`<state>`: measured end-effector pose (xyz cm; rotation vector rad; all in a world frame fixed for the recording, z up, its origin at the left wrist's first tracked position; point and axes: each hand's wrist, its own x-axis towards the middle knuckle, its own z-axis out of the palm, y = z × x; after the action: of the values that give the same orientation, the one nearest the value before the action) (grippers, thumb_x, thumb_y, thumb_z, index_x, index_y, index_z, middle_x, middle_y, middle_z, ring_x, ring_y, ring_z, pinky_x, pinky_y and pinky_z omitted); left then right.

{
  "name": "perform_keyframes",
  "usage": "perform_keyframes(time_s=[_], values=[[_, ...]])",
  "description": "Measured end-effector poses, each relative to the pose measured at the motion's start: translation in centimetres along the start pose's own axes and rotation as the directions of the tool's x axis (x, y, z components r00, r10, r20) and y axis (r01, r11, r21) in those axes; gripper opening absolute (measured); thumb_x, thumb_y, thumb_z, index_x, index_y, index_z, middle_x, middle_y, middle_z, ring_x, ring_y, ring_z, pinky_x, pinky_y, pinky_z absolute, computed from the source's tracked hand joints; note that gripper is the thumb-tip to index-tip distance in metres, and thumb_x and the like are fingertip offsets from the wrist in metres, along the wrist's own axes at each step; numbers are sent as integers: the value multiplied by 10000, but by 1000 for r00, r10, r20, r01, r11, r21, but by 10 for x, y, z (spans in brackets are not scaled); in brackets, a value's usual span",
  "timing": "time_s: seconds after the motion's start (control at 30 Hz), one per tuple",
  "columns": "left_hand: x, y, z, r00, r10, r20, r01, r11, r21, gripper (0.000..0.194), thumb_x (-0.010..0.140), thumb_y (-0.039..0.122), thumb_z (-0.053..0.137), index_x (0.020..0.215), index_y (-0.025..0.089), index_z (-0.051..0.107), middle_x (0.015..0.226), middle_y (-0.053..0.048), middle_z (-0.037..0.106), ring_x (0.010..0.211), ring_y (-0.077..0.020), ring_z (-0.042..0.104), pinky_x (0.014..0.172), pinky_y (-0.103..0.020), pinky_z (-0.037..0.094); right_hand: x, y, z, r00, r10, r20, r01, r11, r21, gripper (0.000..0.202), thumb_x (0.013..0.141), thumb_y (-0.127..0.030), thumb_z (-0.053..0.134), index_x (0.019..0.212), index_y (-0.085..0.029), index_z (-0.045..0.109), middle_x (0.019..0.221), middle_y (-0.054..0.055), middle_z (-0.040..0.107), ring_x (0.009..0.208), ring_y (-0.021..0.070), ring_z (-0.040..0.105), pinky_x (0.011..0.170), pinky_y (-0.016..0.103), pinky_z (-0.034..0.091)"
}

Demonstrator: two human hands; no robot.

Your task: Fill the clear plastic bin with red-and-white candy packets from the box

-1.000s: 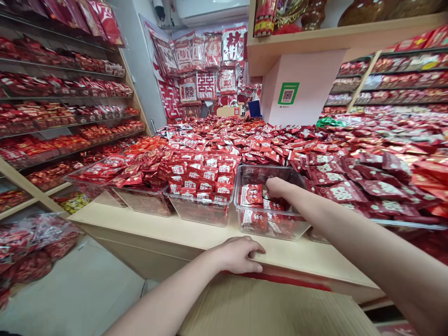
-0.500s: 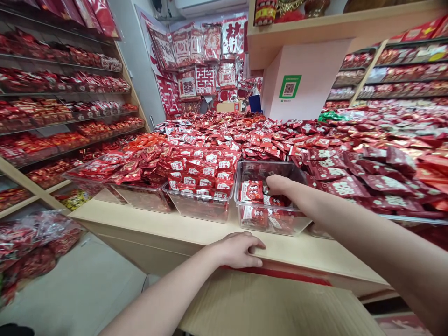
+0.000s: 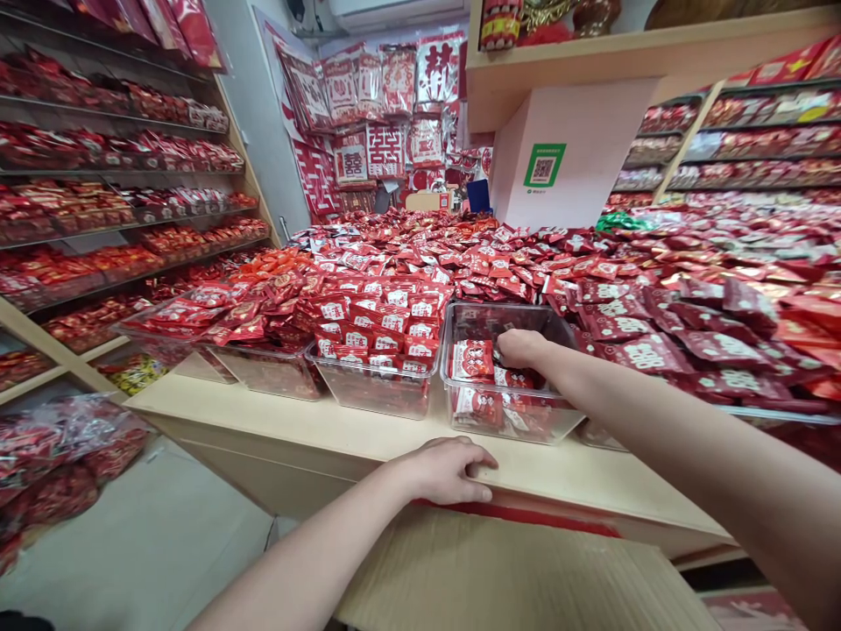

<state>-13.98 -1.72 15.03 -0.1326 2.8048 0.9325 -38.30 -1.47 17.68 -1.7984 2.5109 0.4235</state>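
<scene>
My right hand [image 3: 522,349] reaches into a clear plastic bin [image 3: 509,412] that is partly filled with red packets [image 3: 471,361]. Its fingertips point down among the packets and are mostly hidden, so what they hold, if anything, does not show. On the front edge of the pale wooden counter [image 3: 368,431] rests my left hand [image 3: 453,469], with its fingers apart and nothing in it. Just left of the clear bin stands another bin [image 3: 378,390], holding rows of red packets with white print. Dark red packets [image 3: 647,350] are heaped to the right.
A cardboard box [image 3: 526,570] is below the counter edge, close to my left forearm. Shelves [image 3: 124,175] of red packets line the left wall. A white pillar with a QR code [image 3: 544,166] rises behind the heaps, under a wooden shelf [image 3: 591,57].
</scene>
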Motion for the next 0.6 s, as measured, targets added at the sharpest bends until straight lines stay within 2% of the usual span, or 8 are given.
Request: perform_keyframes(time_s=[0.17,0.37,0.5,0.6], values=[[1,-3,1,1000,6,1,-6,1000,-9,476,664,453,509,1088,238,500,822,-14,555,729,-142,499,649,-226,386,2,-2,-2,999,2,43,-2,1000,10,276,693,-165,455,905,-105,622,943,157,608,871,255,565,659,308,455],[0,-6,2,1000,-13,-6,13,999,-51,470,658,441,523,1083,241,501,795,0,551,686,-123,488,602,-206,369,-12,-9,-23,998,40,38,-41,999,20,273,638,-197,545,879,-99,627,898,142,624,815,217,581,635,233,434],[0,-6,3,999,-34,10,35,994,-107,462,659,427,528,1079,238,501,763,9,547,650,-110,480,571,-196,355,-27,-18,-33,979,21,204,-44,993,108,269,592,-231,612,826,-100,635,755,91,647,658,178,593,552,219,427],[0,-5,3,999,-44,1,43,991,-128,459,655,418,537,1075,236,505,754,10,542,645,-107,475,561,-193,346,-29,-22,-33,976,38,217,-67,990,128,257,613,-215,612,834,-85,630,731,87,646,612,162,593,536,214,426]])
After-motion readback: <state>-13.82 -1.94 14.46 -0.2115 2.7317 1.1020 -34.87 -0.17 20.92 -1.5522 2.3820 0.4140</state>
